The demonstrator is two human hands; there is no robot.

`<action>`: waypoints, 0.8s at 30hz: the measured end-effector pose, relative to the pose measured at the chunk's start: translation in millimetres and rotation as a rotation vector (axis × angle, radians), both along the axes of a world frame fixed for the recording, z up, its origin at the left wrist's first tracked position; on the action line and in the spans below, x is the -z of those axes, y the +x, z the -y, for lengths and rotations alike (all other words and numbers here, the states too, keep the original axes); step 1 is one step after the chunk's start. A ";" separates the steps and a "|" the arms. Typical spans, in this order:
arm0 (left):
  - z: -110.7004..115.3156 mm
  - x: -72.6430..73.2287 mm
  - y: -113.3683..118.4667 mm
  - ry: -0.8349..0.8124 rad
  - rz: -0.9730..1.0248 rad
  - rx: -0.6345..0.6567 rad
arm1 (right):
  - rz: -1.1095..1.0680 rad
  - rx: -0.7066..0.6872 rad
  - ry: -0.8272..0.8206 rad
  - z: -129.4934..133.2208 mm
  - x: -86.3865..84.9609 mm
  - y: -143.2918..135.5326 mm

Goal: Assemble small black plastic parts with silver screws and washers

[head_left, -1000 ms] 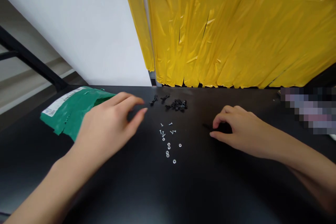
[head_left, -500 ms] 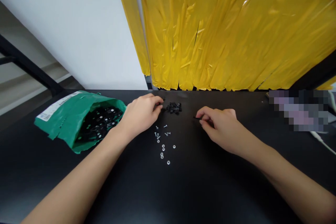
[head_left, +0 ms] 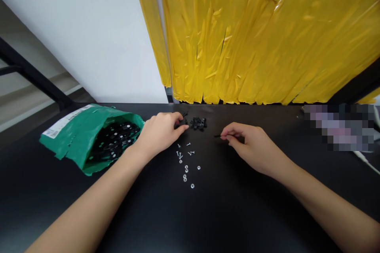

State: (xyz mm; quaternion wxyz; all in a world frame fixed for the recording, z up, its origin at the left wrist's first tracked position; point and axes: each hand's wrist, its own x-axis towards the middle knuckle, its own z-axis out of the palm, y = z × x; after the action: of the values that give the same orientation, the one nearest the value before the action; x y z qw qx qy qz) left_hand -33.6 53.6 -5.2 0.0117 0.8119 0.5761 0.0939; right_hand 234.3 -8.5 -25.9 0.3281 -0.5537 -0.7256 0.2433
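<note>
My left hand [head_left: 163,128] rests at the left side of a pile of small black parts [head_left: 198,123], its thumb and fingers apart around a few loose black pieces [head_left: 184,120]. Between the thumb and fingers of my right hand [head_left: 245,138] is a thin dark piece [head_left: 217,136], held just over the table to the right of the pile. Nearer to me lie several small silver screws [head_left: 180,154] and several round silver washers [head_left: 186,167].
An open green bag [head_left: 74,134] full of black parts lies at the left on the black table [head_left: 190,221]. Yellow plastic sheeting [head_left: 252,39] hangs behind. A pixelated object [head_left: 338,126] and a white cable [head_left: 363,159] are at the right.
The thumb and fingers of my left hand have spread, and more black pieces show beside them. My right hand has shifted slightly, and its dark piece sticks out further left.
</note>
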 end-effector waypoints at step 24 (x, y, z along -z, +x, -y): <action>25.8 -22.4 11.4 -0.563 1.120 0.211 | -0.690 -0.034 -0.136 -3.2 -7.2 -3.1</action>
State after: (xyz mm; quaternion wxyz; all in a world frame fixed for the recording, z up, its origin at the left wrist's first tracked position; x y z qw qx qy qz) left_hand -22.3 27.8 17.2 0.5334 0.6580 0.4021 0.3475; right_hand 231.1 -5.3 -18.7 0.5122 -0.4472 -0.5635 0.4692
